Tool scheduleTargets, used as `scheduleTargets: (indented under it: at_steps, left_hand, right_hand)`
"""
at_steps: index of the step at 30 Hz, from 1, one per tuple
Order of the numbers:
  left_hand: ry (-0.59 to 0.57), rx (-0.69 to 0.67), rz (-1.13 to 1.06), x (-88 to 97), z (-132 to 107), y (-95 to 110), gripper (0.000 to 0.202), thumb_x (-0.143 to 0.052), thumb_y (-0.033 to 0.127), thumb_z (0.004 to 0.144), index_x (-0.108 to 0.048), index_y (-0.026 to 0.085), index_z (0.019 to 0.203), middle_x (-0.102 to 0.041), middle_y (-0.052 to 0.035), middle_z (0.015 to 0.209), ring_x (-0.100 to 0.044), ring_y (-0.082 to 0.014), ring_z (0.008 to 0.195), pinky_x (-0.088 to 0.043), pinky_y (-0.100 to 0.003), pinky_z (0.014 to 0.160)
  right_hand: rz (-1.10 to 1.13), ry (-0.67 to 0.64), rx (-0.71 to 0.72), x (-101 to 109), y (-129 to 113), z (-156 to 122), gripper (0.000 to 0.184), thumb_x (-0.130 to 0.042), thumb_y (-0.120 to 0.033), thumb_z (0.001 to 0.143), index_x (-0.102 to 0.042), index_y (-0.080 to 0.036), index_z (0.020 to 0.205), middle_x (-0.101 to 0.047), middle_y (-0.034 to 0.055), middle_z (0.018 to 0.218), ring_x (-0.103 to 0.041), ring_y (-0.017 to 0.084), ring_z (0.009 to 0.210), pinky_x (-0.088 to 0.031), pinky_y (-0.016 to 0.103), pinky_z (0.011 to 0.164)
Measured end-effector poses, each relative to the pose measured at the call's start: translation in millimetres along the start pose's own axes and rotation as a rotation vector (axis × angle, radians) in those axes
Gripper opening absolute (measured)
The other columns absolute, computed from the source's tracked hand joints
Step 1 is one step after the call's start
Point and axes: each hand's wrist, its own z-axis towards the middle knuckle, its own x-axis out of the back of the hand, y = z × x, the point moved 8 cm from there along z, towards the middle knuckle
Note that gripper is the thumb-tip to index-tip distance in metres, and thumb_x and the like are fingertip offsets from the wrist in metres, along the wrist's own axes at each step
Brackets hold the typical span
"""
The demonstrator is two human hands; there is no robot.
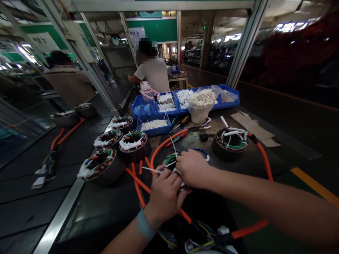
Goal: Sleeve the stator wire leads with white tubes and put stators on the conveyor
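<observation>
Both hands on a motor stator (172,160).
Left hand (164,194) and right hand (193,168) grip its windings, fingers closed; white ties only partly fitted; finished stators (134,141) wait on the counter (106,211).

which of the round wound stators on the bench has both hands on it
The round copper-wound stator nearest the camera, under the left hand and right hand; the others sit untouched.

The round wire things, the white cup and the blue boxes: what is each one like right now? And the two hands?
Left hand: fingers curled onto the stator, gripping it.
Right hand: lying on top of the stator.
Stator under the hands: mostly covered, white ties sticking out.
Stator on the right: lying flat, untouched.
White cup: upright, heaped with white pieces.
Blue trays: open, holding white parts.
</observation>
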Motion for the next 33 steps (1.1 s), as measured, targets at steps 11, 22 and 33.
scheduleTargets:
  at_steps: [11, 22, 33]
  left_hand:
    - [-0.232, 0.167, -0.191, 24.5, -8.2, -15.7, 0.048, -0.079, 0.033, 0.063, -0.062, 0.023, 0.107, -0.066, -0.0037, 0.1, -0.052, -0.0251, 0.105, -0.022, -0.051, 0.106]
    - [-0.313, 0.113, -0.264, 27.1, 2.5, -36.5, 0.033, -0.071, 0.025, 0.07, -0.063, 0.022, 0.102, -0.061, -0.0019, 0.095, -0.056, -0.0185, 0.096, -0.017, -0.051, 0.11]
    - [-0.362, 0.216, -0.163, 18.7, 26.7, -21.7, 0.022, -0.052, 0.035, 0.085, -0.063, 0.019, 0.074, -0.064, 0.0001, 0.076, -0.058, -0.0182, 0.08, -0.025, -0.05, 0.103]
  right_hand:
    - [0.14, 0.003, -0.506, -30.8, 105.9, -47.9, 0.048, -0.054, -0.011, 0.074, -0.052, -0.014, 0.122, -0.05, 0.0146, 0.118, -0.053, 0.024, 0.104, -0.039, 0.031, 0.088]
    - [0.249, -0.129, -0.577, -42.8, 116.7, -91.4, 0.073, -0.054, -0.014, 0.067, -0.033, -0.015, 0.137, -0.063, 0.0123, 0.1, -0.061, 0.025, 0.091, -0.045, 0.031, 0.073]
    - [0.171, -0.187, -0.153, 25.0, 40.2, -139.9, 0.045, -0.044, -0.013, 0.08, -0.052, -0.023, 0.123, -0.064, 0.0099, 0.103, -0.062, 0.023, 0.088, -0.045, 0.032, 0.074]
